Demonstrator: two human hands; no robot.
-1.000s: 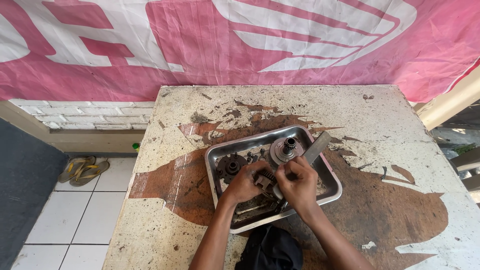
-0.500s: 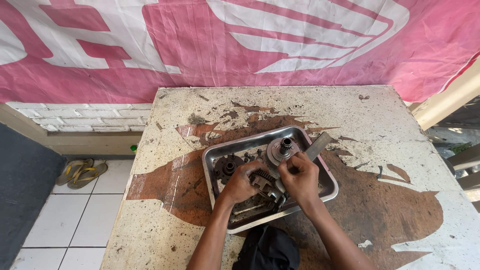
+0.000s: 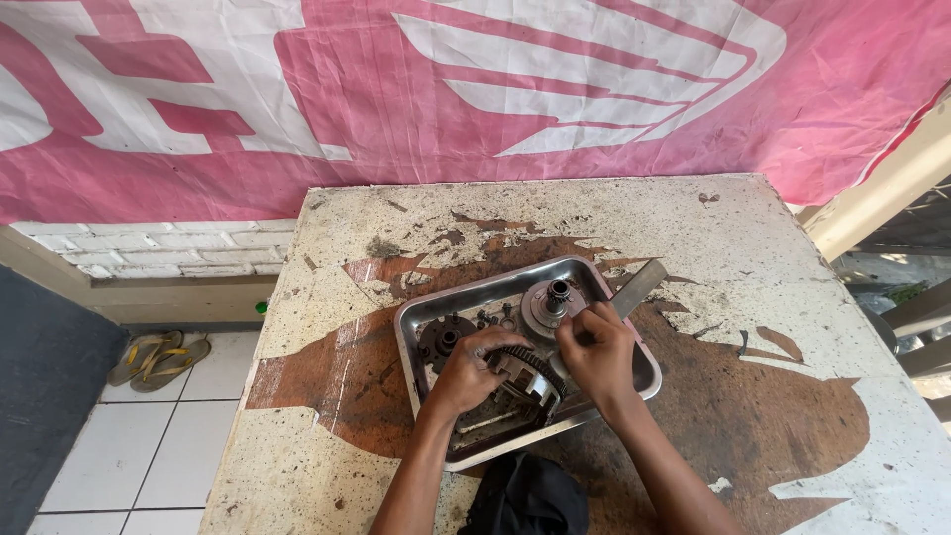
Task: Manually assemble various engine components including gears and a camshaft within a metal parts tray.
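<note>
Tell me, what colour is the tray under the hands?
Shiny silver metal tray, smeared with dark grease; the head view shows it.

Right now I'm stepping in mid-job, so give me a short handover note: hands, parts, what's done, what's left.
Left hand grips the toothed round assembly from its left side, inside the metal tray.
Right hand is closed on the same assembly from the right.
Also in the tray: a dark hub at the left, a round part with a centre shaft at the back, small loose bits between them.
A flat metal bar leans on the tray's right rim.
Done: parts lie separated.
Left: assembly not yet released.
</note>
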